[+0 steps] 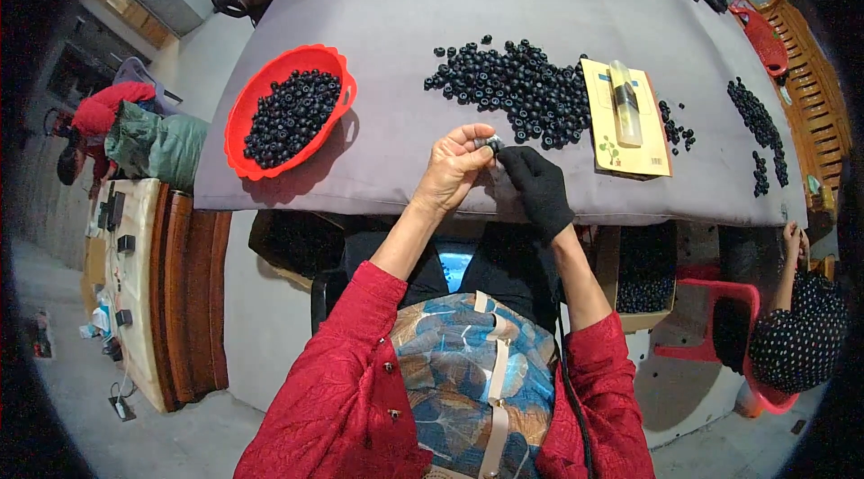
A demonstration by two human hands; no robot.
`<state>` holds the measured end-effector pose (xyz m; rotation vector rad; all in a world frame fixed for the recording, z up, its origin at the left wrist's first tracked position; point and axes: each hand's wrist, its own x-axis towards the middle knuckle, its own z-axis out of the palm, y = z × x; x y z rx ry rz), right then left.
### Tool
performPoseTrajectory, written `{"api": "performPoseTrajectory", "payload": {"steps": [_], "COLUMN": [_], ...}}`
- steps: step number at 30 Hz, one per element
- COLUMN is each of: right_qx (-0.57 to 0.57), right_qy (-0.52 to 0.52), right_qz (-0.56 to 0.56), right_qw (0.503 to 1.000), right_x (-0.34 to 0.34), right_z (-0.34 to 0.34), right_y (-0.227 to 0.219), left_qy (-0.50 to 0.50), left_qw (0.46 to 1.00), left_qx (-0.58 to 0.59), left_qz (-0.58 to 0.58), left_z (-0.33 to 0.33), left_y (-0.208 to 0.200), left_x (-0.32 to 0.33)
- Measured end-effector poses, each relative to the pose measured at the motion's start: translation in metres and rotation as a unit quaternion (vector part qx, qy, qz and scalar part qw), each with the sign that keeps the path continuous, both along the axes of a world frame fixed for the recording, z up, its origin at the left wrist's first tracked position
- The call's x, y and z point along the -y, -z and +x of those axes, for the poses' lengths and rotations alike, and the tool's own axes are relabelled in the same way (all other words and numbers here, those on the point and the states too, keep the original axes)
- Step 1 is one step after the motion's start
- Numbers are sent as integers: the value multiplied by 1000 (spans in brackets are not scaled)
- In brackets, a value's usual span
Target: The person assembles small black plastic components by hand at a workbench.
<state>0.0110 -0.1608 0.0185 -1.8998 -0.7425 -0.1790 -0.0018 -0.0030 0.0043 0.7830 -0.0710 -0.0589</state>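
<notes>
Over the near edge of the grey-covered table, my bare left hand [453, 166] pinches a small silvery piece [487, 143] between thumb and fingertips. My right hand [538, 189], in a black glove, is closed with its fingertips against the right end of that piece; what they grip is hidden. Just beyond both hands spreads a pile of small round black parts [517, 83], each with a ring-like face. At the left, a red scalloped basin [232, 133] holds many similar black parts.
Right of the pile lies a yellow booklet [634, 151] with a clear, black-banded tube [625, 106] on it. More black parts [756, 115] lie at the right edge. Below the table stands a cardboard box [646, 322] of black parts. Other people sit or bend around the table.
</notes>
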Motion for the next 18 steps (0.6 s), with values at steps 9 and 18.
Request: {"api": "performPoseTrajectory", "payload": {"steps": [9, 18], "right_qx": [-56, -194], "right_qy": [25, 34], "right_qz": [-79, 4], "right_qw": [995, 980], "right_x": [-3, -7], "right_z": [17, 10], "right_y": [0, -15], "left_qy": [-7, 28], "left_qw": [1000, 1000], "left_qx": [4, -2], "left_qz": [-6, 0], "left_z": [0, 0], "left_y": [-3, 0], "left_x": [4, 0]}}
